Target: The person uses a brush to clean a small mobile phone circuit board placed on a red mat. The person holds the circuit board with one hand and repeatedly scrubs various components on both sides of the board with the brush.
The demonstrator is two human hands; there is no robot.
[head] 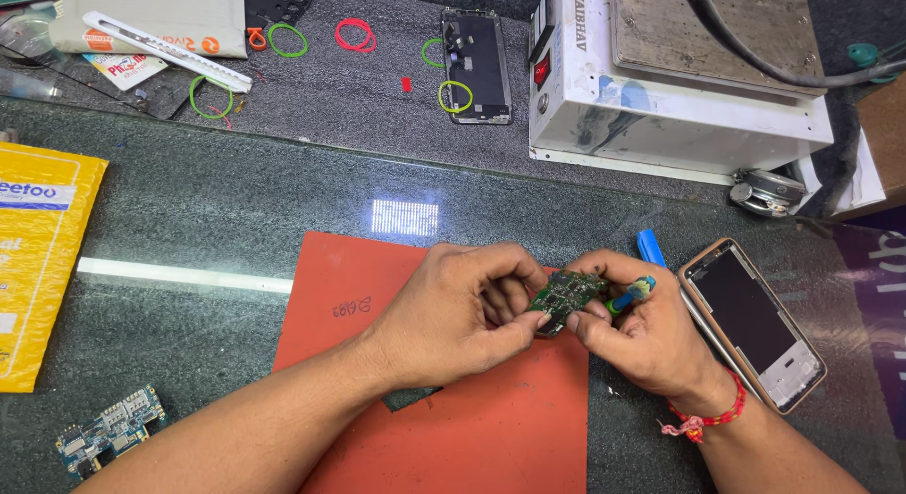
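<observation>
Left hand [462, 310] pinching small green board [564, 298], grip closed on near edge | right hand [630, 332] closed on board and blue-green tool [630, 294] | held above red mat [472, 400], near middle of counter [236, 220] | risk: board may slip, tool may scratch tiny parts if pushed hard | phone [752, 322] right

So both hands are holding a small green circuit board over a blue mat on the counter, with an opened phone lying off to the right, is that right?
Not quite: the mat is red-orange, not blue. The head view shows the left hand and right hand holding the small green circuit board over it, with the opened phone lying to the right on the counter.
</observation>
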